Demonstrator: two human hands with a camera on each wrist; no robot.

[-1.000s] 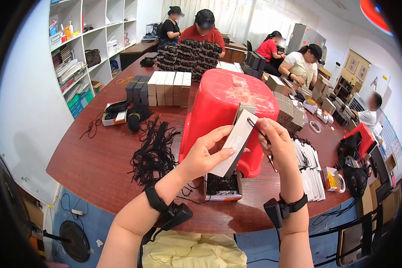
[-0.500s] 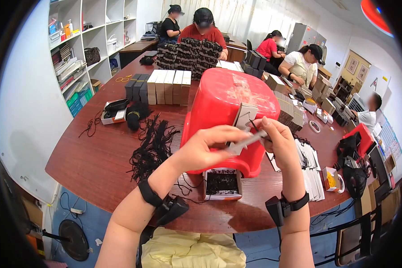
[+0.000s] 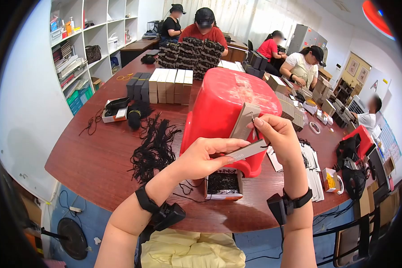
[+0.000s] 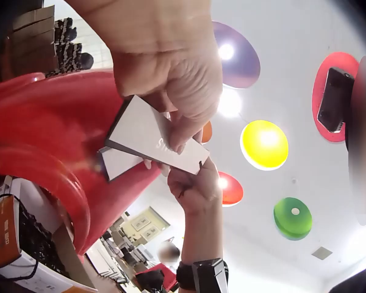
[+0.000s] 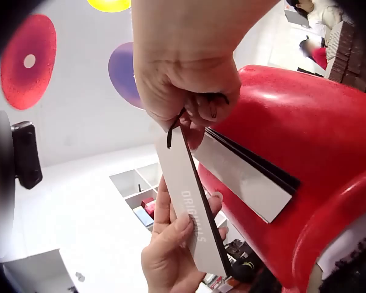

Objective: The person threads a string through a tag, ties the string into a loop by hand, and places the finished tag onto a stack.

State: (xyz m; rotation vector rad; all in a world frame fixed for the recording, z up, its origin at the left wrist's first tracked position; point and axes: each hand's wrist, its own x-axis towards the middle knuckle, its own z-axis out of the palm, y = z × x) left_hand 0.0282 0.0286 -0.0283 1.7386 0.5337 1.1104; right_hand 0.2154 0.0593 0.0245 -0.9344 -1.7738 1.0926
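My left hand (image 3: 203,156) holds a white hang tag (image 5: 192,207) with a dark edge and "ORIGINALS" printed on it, thumb on its printed face. At the tag's holed end, my right hand (image 3: 277,136) pinches a black cord (image 5: 174,129) that passes through the hole. Just behind, a bundle of similar tags (image 3: 243,125) leans up along the side of an upturned red plastic stool (image 3: 223,89). The right-hand fingertips are close to the top of that bundle. Below the hands, by the stool's rim, stands a small open box (image 3: 224,197) of black cords.
Loose black cords (image 3: 154,149) lie in a heap left of the stool. White strung tags (image 3: 315,176) are spread on the right, beside a small box (image 3: 330,185) with yellow contents. Stacked tag bundles (image 3: 169,85) stand farther back. Several people work around the table (image 3: 89,156).
The tag in my left hand has swung from steeply upright to nearly level, through a blurred turn. My right hand stays at its holed end with the cord.
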